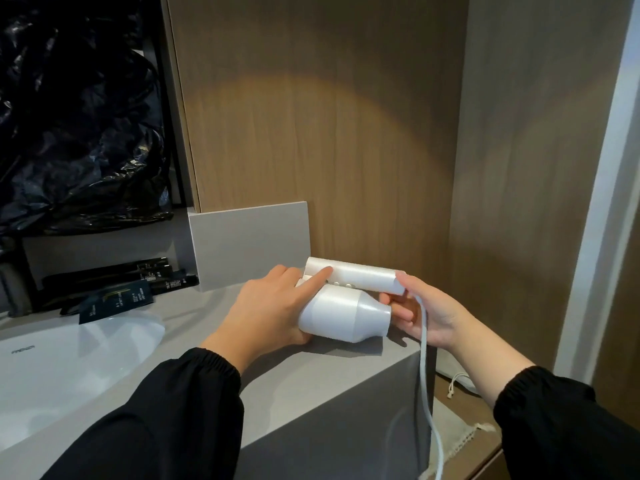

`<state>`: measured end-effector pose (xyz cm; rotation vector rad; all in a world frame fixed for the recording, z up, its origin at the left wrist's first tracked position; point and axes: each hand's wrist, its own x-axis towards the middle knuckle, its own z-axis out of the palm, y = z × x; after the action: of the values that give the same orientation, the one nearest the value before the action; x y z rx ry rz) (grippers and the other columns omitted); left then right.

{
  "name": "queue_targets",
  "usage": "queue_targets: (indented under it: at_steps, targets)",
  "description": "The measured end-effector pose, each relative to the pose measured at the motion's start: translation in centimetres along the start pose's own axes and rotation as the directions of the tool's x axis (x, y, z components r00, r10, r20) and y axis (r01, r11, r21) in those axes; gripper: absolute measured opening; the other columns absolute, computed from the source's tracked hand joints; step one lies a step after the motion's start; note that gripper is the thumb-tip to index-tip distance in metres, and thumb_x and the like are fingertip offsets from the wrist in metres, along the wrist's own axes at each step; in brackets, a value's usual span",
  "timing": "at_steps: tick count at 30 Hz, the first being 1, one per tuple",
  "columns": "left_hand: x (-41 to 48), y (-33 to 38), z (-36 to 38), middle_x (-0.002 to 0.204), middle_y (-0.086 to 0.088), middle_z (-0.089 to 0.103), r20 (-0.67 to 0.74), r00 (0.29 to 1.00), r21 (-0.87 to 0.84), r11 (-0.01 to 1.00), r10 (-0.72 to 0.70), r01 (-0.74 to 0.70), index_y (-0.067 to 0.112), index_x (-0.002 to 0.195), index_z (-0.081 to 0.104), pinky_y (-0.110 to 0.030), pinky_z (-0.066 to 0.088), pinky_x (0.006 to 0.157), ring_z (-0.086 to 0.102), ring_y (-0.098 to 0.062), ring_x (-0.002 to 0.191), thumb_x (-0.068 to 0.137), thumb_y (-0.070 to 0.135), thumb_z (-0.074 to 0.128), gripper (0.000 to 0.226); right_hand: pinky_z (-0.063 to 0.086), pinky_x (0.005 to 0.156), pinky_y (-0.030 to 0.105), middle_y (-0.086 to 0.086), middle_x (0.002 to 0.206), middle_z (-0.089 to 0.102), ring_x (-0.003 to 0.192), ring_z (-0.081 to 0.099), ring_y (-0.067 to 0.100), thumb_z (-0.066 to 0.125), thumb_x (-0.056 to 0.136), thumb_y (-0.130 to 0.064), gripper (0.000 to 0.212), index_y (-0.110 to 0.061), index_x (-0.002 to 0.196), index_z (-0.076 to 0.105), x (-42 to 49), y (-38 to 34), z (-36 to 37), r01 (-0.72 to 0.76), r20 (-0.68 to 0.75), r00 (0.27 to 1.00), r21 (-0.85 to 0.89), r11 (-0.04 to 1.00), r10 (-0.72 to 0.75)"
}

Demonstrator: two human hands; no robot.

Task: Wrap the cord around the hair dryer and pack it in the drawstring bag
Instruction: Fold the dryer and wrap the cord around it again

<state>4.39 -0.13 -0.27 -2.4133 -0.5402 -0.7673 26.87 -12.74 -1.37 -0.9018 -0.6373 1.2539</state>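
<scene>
A white hair dryer [343, 315] lies on its side on the grey counter [277, 382], its handle folded alongside the barrel. My left hand [266, 306] grips the barrel's wide end, the forefinger stretched onto the handle. My right hand [426, 313] holds the handle's end and the nozzle. The white cord [427, 393] leaves the handle at my right hand and hangs over the counter's edge, out of the frame's bottom. A beige drawstring bag [457, 434] lies on a lower wooden shelf at the right, partly hidden by my right arm.
A white basin [52, 375] is set into the counter at the left. Dark toiletry packets [117, 282] lie behind it, under black plastic sheeting [76, 109]. A grey panel [249, 244] leans on the wooden back wall [329, 116]. A white door frame [602, 202] stands at the right.
</scene>
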Motion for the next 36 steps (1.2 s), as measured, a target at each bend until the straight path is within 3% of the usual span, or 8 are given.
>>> queue_targets:
  at_steps: [5, 13, 17, 22, 25, 28, 31, 36]
  targets:
    - [0.1, 0.6, 0.1, 0.106, -0.001, 0.059, 0.12, 0.954, -0.184, 0.938, -0.274, 0.293, 0.036, 0.148, 0.024, -0.034, 0.047, 0.066, 0.056, -0.025, 0.097, 0.068, 0.055, 0.069, 0.093, 0.038, 0.039, 0.016, 0.006, 0.062, 0.052, 0.04, 0.041, 0.008, 0.049, 0.098, -0.018, 0.022, -0.007, 0.113, 0.06, -0.8, -0.1, -0.9, 0.139, -0.062, 0.989, 0.023, 0.99, -0.137]
    - [2.1, 4.3, 0.4, 0.12, 0.008, 0.059, 0.241, 0.858, -0.575, 0.646, -0.453, 0.502, 0.035, 0.132, 0.043, -0.03, 0.046, 0.087, 0.055, -0.02, 0.11, 0.065, 0.049, 0.079, 0.077, 0.039, 0.043, 0.02, 0.006, 0.066, 0.057, 0.047, 0.043, 0.013, 0.05, 0.099, -0.02, 0.019, -0.02, 0.107, 0.067, -1.0, 0.4, -0.1, 0.228, -0.266, 0.878, -0.501, 0.835, -0.399]
    - [3.1, 5.8, 0.6, 0.102, 0.013, 0.055, 0.313, 0.81, -0.633, 0.527, -0.495, 0.567, 0.033, 0.119, 0.048, -0.032, 0.047, 0.081, 0.056, -0.019, 0.102, 0.067, 0.05, 0.077, 0.062, 0.043, 0.059, 0.014, -0.001, 0.085, 0.065, 0.068, 0.056, 0.01, 0.047, 0.099, -0.029, 0.024, -0.019, 0.112, 0.066, 0.1, 0.9, 0.7, 0.163, -0.257, 0.696, -0.853, 0.496, -0.671]
    - [3.8, 5.9, 1.4, 0.102, 0.008, 0.053, 0.303, 0.758, -0.647, 0.459, -0.578, 0.609, 0.029, 0.114, 0.047, -0.034, 0.052, 0.077, 0.055, -0.019, 0.093, 0.067, 0.058, 0.075, 0.063, 0.057, 0.082, 0.027, 0.0, 0.116, 0.061, 0.092, 0.064, 0.015, 0.053, 0.097, -0.02, 0.057, -0.024, 0.147, 0.027, -0.7, 1.3, 0.6, -0.14, -0.119, 0.806, -0.99, 0.008, -0.58]
    - [4.0, 5.8, 1.9, 0.111, 0.005, 0.058, 0.218, 0.768, -0.633, 0.511, -0.602, 0.581, 0.028, 0.125, 0.045, -0.03, 0.05, 0.073, 0.057, -0.02, 0.097, 0.065, 0.058, 0.076, 0.074, 0.057, 0.082, 0.029, 0.006, 0.13, 0.054, 0.098, 0.065, 0.018, 0.061, 0.092, -0.014, 0.083, -0.022, 0.153, 0.006, -1.7, 1.1, 0.6, -0.273, -0.076, 0.837, -0.916, -0.294, -0.542]
    - [4.8, 6.4, 2.5, 0.117, 0.004, 0.059, 0.155, 0.78, -0.614, 0.56, -0.606, 0.557, 0.029, 0.128, 0.044, -0.032, 0.053, 0.077, 0.058, -0.021, 0.103, 0.063, 0.057, 0.078, 0.078, 0.055, 0.08, 0.029, 0.01, 0.129, 0.055, 0.099, 0.066, 0.019, 0.058, 0.094, -0.012, 0.081, -0.016, 0.153, 0.003, -2.6, 0.3, 1.1, -0.317, -0.072, 0.878, -0.828, -0.464, -0.473]
    - [5.8, 7.4, 3.1, 0.117, 0.002, 0.06, 0.17, 0.767, -0.585, 0.564, -0.618, 0.583, 0.029, 0.129, 0.043, -0.033, 0.054, 0.077, 0.059, -0.021, 0.102, 0.063, 0.058, 0.077, 0.08, 0.055, 0.082, 0.028, 0.007, 0.119, 0.059, 0.098, 0.065, 0.019, 0.054, 0.097, -0.016, 0.056, -0.014, 0.146, 0.028, -3.5, -0.4, 1.7, -0.274, -0.097, 0.918, -0.855, -0.44, -0.384]
    - [6.7, 7.9, 3.5, 0.118, -0.001, 0.058, 0.144, 0.766, -0.561, 0.586, -0.626, 0.585, 0.027, 0.13, 0.041, -0.032, 0.053, 0.077, 0.058, -0.021, 0.103, 0.065, 0.056, 0.077, 0.08, 0.051, 0.071, 0.02, -0.001, 0.108, 0.056, 0.088, 0.06, 0.015, 0.048, 0.099, -0.012, 0.039, -0.019, 0.136, 0.041, -4.8, -1.9, 1.6, -0.128, -0.099, 0.971, -0.984, -0.124, -0.217]
